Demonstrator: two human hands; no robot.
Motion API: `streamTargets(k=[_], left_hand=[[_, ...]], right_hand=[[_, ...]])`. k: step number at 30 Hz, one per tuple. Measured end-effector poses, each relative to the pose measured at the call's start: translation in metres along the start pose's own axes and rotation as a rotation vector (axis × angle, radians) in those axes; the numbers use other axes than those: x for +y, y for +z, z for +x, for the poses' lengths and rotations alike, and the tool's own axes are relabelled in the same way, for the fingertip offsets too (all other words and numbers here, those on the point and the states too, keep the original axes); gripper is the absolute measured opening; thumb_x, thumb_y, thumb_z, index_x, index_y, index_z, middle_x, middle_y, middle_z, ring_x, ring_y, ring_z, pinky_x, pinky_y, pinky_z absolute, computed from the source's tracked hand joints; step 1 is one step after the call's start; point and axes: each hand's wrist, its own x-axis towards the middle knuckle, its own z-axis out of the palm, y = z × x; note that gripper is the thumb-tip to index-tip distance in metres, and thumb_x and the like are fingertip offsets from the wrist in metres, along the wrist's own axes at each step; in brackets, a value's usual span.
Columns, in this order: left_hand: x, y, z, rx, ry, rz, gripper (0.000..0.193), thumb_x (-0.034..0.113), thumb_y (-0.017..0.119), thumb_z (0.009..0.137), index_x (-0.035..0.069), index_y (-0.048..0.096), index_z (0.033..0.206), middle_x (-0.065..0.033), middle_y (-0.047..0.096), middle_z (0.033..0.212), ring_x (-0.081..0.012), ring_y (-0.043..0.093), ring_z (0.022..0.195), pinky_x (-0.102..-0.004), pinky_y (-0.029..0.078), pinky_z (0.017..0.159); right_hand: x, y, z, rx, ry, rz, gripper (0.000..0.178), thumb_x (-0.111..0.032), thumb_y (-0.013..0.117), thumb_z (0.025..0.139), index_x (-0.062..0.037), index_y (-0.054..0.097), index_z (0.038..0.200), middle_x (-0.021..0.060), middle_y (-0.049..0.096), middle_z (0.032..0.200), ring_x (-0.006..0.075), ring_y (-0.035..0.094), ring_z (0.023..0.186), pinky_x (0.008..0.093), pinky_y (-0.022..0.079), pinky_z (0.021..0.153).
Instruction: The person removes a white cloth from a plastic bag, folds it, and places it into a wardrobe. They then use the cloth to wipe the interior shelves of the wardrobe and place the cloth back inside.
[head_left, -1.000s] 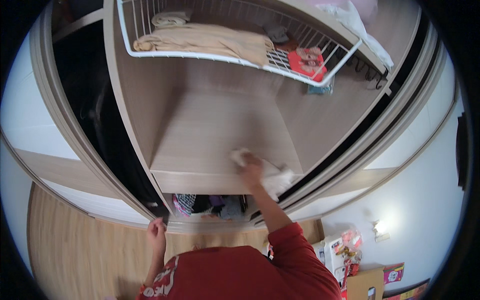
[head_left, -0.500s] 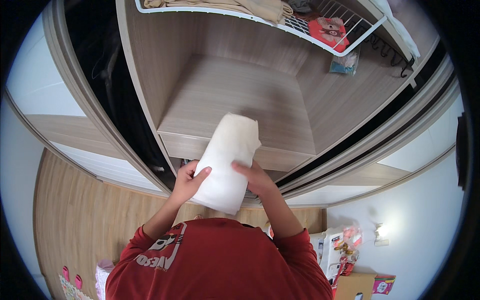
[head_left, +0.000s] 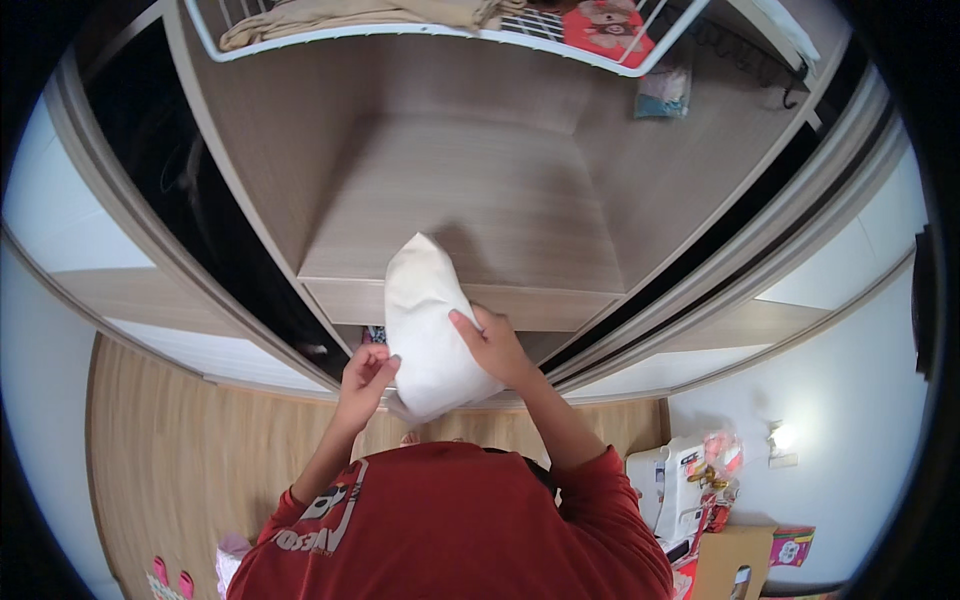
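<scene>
A white folded cloth bundle [head_left: 428, 335] is held up in front of the wardrobe compartment, its top narrowing to a blunt point. My right hand [head_left: 490, 345] grips its right side, thumb lying across the front and fingers behind. My left hand [head_left: 370, 378] is at its lower left edge, thumb and curled fingers pinching the cloth there. A loose flap hangs at the bundle's bottom. Beyond it lies the bare wood-grain shelf [head_left: 470, 200].
Above hangs a white wire basket [head_left: 420, 30] with beige folded cloth [head_left: 340, 22] and a red bear-patterned item [head_left: 605, 30]. A small plastic packet [head_left: 663, 92] hangs beside the basket. Sliding-door frames flank the compartment. A cardboard box [head_left: 735, 560] stands at lower right.
The bundle has tilted leftward and its top has become pointed. My right hand has shifted onto its right side; my left fingers have moved to its lower edge. The view has shifted slightly.
</scene>
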Motion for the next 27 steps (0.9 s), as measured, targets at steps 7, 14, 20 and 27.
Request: streamTargets(k=[7, 14, 20, 27], left_hand=[[-0.016, -0.018, -0.011, -0.015, 0.001, 0.051, 0.01, 0.005, 0.052, 0.086, 0.002, 0.052, 0.096, -0.0039, 0.056, 0.086, -0.0115, 0.055, 0.078, -0.0242, 0.045, 0.072], [-0.038, -0.052, -0.043, 0.146, -0.067, 0.108, 0.01, 0.014, 0.057, 0.085, 0.003, 0.055, 0.086, -0.0032, 0.057, 0.081, -0.0114, 0.055, 0.073, -0.0247, 0.045, 0.069], [-0.035, -0.047, -0.043, 0.221, -0.144, 0.063, 0.006, 0.007, 0.054, 0.085, 0.001, 0.055, 0.087, -0.0056, 0.058, 0.082, -0.0145, 0.058, 0.072, -0.0258, 0.047, 0.069], [-0.037, -0.053, -0.046, 0.216, -0.127, 0.052, 0.005, 0.005, 0.053, 0.085, 0.001, 0.054, 0.087, -0.0065, 0.059, 0.081, -0.0151, 0.058, 0.073, -0.027, 0.048, 0.069]], right_hand=[[0.109, -0.129, 0.055, 0.483, 0.401, -0.414, 0.043, -0.031, 0.05, 0.086, -0.0052, 0.044, 0.119, 0.0215, 0.055, 0.098, 0.0304, 0.055, 0.084, 0.0372, 0.044, 0.075], [0.081, -0.139, 0.073, 0.462, 0.463, -0.907, 0.064, -0.043, 0.045, 0.084, -0.0143, 0.022, 0.136, 0.022, 0.02, 0.138, 0.0425, 0.023, 0.123, 0.0554, 0.025, 0.095], [0.107, -0.09, 0.11, 0.287, 0.361, -1.059, 0.069, -0.059, 0.037, 0.08, -0.0139, 0.034, 0.132, 0.019, 0.02, 0.14, 0.0409, 0.017, 0.128, 0.055, 0.01, 0.102], [0.156, -0.113, 0.092, 0.365, -0.17, -0.932, 0.048, -0.042, 0.05, 0.081, -0.0048, 0.055, 0.111, 0.0136, 0.055, 0.113, 0.0295, 0.05, 0.106, 0.0366, 0.037, 0.093]])
